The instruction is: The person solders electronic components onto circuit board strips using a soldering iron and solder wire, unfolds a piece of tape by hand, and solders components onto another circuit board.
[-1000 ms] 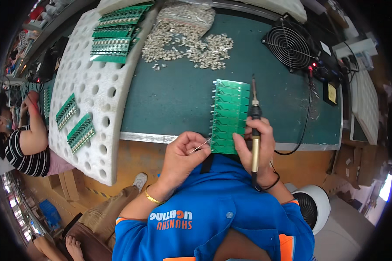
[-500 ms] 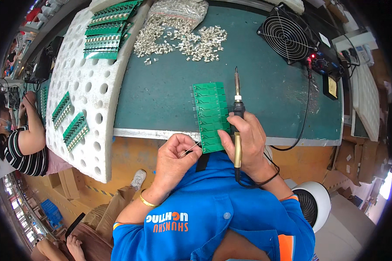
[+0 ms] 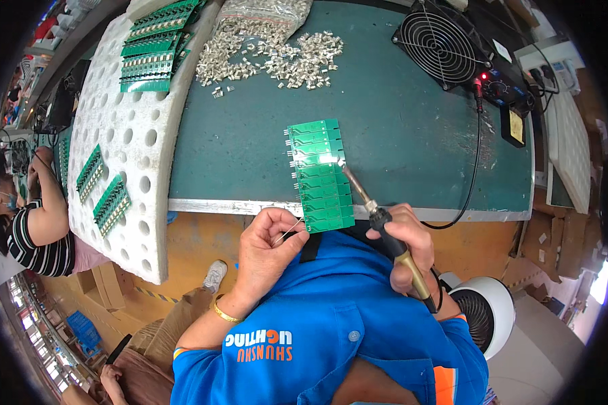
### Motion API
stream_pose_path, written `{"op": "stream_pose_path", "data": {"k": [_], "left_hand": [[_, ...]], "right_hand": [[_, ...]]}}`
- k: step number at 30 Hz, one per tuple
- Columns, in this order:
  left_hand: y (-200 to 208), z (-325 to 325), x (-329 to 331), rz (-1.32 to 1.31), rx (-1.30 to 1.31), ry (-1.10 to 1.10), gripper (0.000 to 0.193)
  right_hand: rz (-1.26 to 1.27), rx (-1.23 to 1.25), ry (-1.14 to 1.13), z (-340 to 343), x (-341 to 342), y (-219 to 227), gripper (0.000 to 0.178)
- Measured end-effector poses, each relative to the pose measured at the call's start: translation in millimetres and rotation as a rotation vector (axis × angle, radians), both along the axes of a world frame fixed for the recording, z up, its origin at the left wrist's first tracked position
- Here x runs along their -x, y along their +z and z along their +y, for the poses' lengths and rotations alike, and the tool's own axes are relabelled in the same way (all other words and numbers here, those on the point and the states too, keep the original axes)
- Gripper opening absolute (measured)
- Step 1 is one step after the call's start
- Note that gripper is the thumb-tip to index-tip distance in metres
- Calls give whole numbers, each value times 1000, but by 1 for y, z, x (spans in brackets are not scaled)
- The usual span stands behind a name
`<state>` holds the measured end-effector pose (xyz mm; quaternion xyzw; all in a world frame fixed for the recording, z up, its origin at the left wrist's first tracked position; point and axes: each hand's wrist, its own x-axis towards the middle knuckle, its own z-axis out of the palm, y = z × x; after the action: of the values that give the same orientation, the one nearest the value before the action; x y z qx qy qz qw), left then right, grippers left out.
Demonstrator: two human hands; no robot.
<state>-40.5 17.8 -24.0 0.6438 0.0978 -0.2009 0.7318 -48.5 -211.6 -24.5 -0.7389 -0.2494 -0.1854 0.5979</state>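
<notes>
A green circuit board panel (image 3: pixel 323 179) lies across the table's front edge, with small metal parts along its left side. At its lower left corner my left hand (image 3: pixel 269 241) is closed in a pinch on a thin silvery solder wire (image 3: pixel 289 230), fingertips against the board. My right hand (image 3: pixel 412 243) is wrapped round the handle of a soldering iron (image 3: pixel 380 217), slanting up and left. The iron's tip is at the board's right edge, in its upper half; whether it touches cannot be told.
Loose metal connectors (image 3: pixel 307 61) lie in a heap at the back beside a plastic bag (image 3: pixel 267 17). White foam (image 3: pixel 132 158) with holes bears several green boards on the left. A round-grilled fan (image 3: pixel 442 42) and a soldering station (image 3: pixel 503 88) stand back right. A co-worker (image 3: pixel 44 216) sits left.
My right hand has left the board and moved down and right. The iron has swung from upright to a leftward slant, its tip now at the board. The left hand keeps its pinch.
</notes>
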Motion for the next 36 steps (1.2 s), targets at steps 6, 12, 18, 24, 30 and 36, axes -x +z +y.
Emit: {"op": "stream_pose_path", "data": {"k": [6, 12, 18, 24, 30, 36], "left_hand": [[2, -8, -5, 25, 49, -8, 20], [0, -13, -2, 14, 42, -9, 20], [-3, -22, 2, 32, 133, 136, 19], [-4, -23, 2, 15, 122, 158, 17], [-5, -21, 3, -11, 98, 107, 19], [-1, -16, 4, 56, 133, 80, 21]], "right_hand": [[37, 38, -6, -2, 13, 3, 57], [33, 26, 34, -2, 16, 1, 56], [83, 19, 49, 0, 16, 4, 55], [69, 2, 65, -2, 16, 1, 53], [73, -18, 59, -2, 16, 6, 48], [26, 51, 24, -5, 15, 0, 48]]}}
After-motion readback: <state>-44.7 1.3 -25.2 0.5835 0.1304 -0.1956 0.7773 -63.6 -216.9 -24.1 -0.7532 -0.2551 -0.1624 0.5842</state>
